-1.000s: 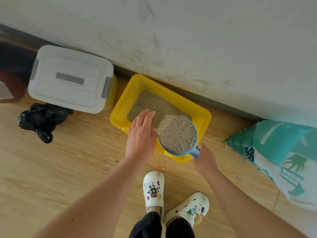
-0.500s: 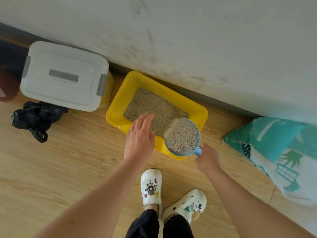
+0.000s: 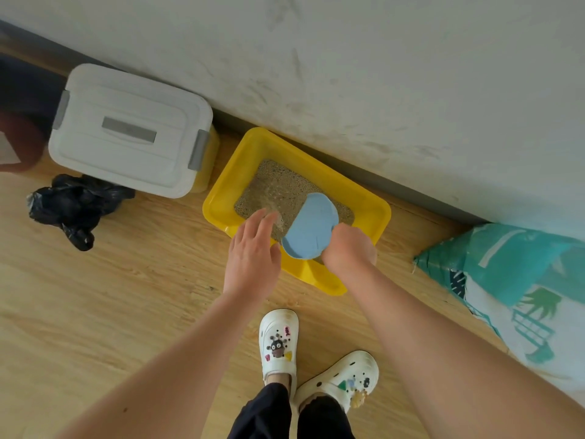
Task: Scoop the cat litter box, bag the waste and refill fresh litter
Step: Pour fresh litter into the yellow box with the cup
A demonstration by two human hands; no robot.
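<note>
1. The right hand [image 3: 348, 248] is curled tight around the handle of the blue scoop [image 3: 311, 228]. The handle itself is hidden inside the fist.
2. The scoop is tipped upside down over the yellow litter box [image 3: 221, 198]. Only its smooth underside shows, so its inside cannot be seen.
3. The left hand [image 3: 253, 258] holds nothing. Its fingers are straight and spread over the near edge of the box. Whether it touches the box is hard to tell.
4. The litter [image 3: 278, 185] lies in the box. It is blurry next to the scoop.
5. The box sits on the wood floor against the wall.
6. A white bin [image 3: 133, 134] with its lid on stands to the left of the box. A black bag [image 3: 76, 204] lies crumpled in front of the bin.
7. A teal and white litter sack [image 3: 522, 286] lies to the right, cut off by the picture's edge.
8. A dark shape [image 3: 19, 134] at the far left is too blurry to name.
</note>
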